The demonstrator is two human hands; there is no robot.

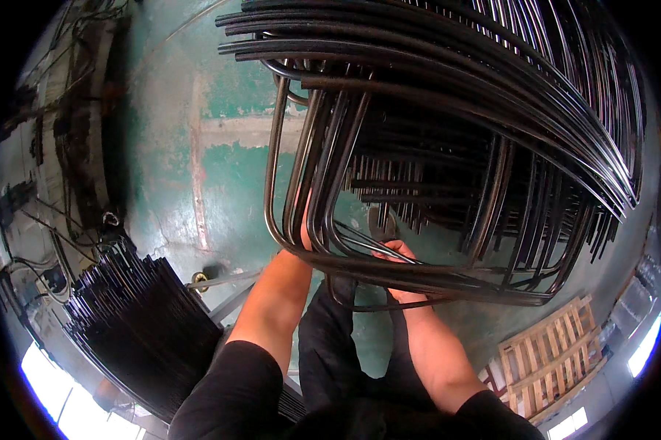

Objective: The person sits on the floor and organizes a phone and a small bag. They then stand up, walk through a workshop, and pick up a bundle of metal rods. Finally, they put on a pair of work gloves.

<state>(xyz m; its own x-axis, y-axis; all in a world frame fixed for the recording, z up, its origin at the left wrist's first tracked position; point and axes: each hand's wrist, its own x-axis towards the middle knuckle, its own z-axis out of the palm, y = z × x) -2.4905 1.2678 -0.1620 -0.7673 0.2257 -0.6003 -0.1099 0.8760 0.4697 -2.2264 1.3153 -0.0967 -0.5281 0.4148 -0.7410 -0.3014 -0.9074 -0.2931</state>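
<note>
Your right hand [395,255] has its grip closed around the lower rods of a bundle of bent metal rod frames [389,220], fingers curled over the bottom bar where the frames turn a rounded corner. Your left hand [305,238] is pressed into the same bundle at its left corner; its fingers are hidden behind the rods, so you cannot tell from this view whether that grip is closed or merely bracing. The frames sit directly above and ahead of both hands, touching them, with the bottom bars running left to right across your body and the side legs rising away from you. Both hands are in contact; the right shows the firmer hold, nearer the middle of the bottom bar. Beyond the held bundle, a large stack of similar black frames [492,95] fans out to the upper right. To your lower left lies a bundle of straight dark rods [136,323], well apart from the hands. A wooden pallet [547,359] lies at lower right on the worn green floor [235,183]. No packages, labels or signs are visible.
</note>
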